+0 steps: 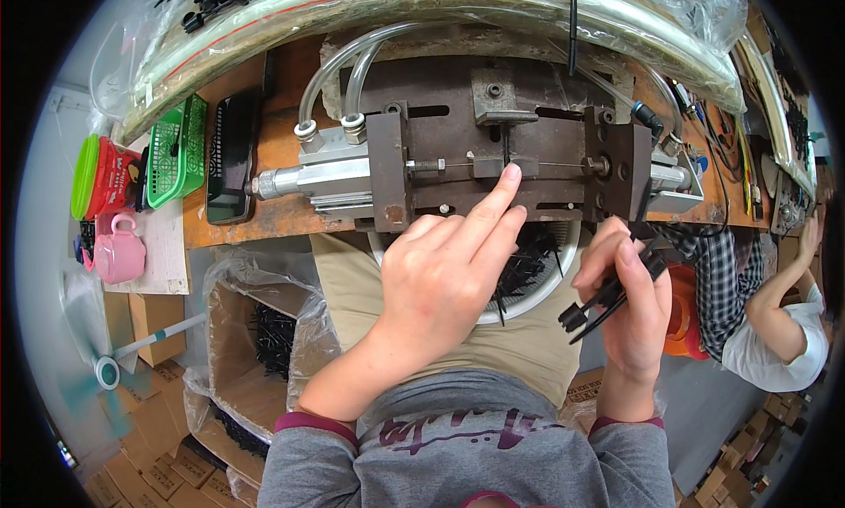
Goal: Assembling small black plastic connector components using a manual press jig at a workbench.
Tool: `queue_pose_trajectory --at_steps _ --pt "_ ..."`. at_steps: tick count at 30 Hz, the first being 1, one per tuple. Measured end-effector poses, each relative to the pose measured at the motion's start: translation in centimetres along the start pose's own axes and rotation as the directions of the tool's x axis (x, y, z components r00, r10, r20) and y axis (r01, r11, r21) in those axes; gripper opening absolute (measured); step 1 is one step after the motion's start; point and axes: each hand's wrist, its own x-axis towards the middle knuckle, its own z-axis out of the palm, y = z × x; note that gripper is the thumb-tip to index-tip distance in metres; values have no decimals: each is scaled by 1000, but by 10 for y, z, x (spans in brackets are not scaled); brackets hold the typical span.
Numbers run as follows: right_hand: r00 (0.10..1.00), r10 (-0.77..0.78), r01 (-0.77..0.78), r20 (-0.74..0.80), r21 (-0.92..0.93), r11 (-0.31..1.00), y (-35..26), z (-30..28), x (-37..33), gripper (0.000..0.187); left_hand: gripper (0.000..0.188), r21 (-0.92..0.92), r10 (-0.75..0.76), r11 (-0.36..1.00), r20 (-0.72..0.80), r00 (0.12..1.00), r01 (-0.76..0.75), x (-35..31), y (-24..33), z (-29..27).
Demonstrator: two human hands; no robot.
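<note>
Forward, in the head view: reaching over the machine [440, 77] with the left hand [444, 266], index finger stretched to the small dark block [487, 167] at its middle, outer fingers bent. Cannot tell whether pressing the block or just above it, nor (with the thumb out of sight) whether holding anything below. Gripping a bunch of black parts [576, 318] in the right hand [638, 297], fingers closed around them, near the machine's right end, with ends sticking out to the left. Below, between the knees: a white basket [570, 254] with more such parts inside. On the bench [207, 235], left of the machine: a black tray [231, 160], then a green basket [176, 151]. Farther left, a pink cup [119, 251]. Well off to the right, a co-worker [783, 341].
</note>
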Motion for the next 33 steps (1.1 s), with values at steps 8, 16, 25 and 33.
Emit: queue_pose_trajectory --at_steps 8,16,25,33 --pt "998 61 -66 26 363 930 18 20 10 49 41 -389 142 908 -61 988 -155 -4 10 -11" --pt "971 220 -237 93 256 937 5 34 9 58 41 -593 69 805 94 993 0 -4 13 -26" --pt "990 131 -110 -59 272 956 11 15 3 52 32 -688 -24 713 169 985 136 -13 10 -48" --pt "951 -226 192 -213 -170 967 18 17 -2 57 30 -22 59 998 -87 994 -61 -10 -4 -5"
